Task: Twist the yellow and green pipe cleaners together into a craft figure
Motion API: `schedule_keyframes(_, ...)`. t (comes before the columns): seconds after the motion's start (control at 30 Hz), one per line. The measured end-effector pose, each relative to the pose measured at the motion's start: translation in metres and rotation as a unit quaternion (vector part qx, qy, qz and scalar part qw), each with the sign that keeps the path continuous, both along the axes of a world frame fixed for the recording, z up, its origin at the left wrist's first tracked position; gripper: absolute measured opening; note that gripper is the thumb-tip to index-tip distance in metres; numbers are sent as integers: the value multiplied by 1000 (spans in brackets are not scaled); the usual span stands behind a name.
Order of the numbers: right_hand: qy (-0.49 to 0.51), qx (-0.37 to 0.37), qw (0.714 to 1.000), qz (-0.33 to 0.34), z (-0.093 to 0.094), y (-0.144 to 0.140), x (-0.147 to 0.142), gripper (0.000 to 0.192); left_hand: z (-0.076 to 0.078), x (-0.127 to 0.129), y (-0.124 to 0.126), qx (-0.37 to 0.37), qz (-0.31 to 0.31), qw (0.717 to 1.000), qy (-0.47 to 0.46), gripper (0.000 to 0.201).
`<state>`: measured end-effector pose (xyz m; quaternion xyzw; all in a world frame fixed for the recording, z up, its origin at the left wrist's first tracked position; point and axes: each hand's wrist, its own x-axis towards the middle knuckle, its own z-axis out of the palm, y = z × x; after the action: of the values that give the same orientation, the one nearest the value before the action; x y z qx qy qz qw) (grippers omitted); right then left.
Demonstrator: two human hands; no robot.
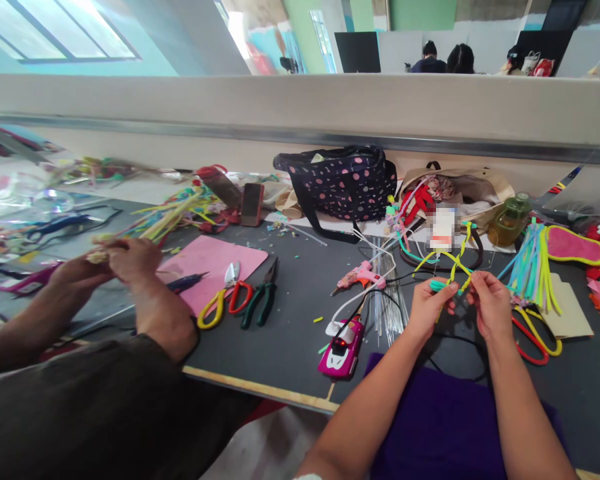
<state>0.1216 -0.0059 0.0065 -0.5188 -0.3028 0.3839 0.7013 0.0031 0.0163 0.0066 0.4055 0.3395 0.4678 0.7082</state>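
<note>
Yellow and teal pipe cleaners (459, 261), twisted together, stand up between my two hands over the dark table. My left hand (433, 303) pinches the teal part low on the left. On the other side, the fingertips of my right hand (491, 303) are closed on a yellow strand. Just right of my right hand hangs a bunch of teal, blue and yellow pipe cleaners (533, 260). Scissors (535, 337) with red and yellow handles lie below that bunch, partly under a beige card (566, 310).
A pink glue gun (363, 275), a magenta power strip (341, 350) and clear glue sticks (391, 310) lie left of my hands. Behind stand a patterned bag (343, 187) and a bottle (510, 220). A co-worker's hands (133, 260) work at the left, beside pliers (265, 297).
</note>
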Motion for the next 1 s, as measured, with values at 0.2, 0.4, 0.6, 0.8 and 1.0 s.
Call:
schedule_keyframes(0.2, -169, 8, 979, -114, 1, -3, 2, 28, -3, 0, -1, 137, 47, 984, 103, 26)
schedule_keyframes(0.4, -395, 44, 905, -153, 5, -9, 2, 21, -4, -2, -4, 299, 83, 924, 226, 18)
schedule_keyframes(0.6, -524, 12, 835, -169, 0, -9, 5, 26, -3, -4, -12, 409, 52, 854, 317, 18)
schedule_keyframes(0.8, -561, 2, 812, -162, -4, -7, 12, 30, -6, -4, -15, 456, 27, 815, 357, 21)
schedule_keyframes(1.0, -453, -20, 880, -141, -6, -7, 10, 34, -5, -2, -16, 454, 15, 820, 348, 18)
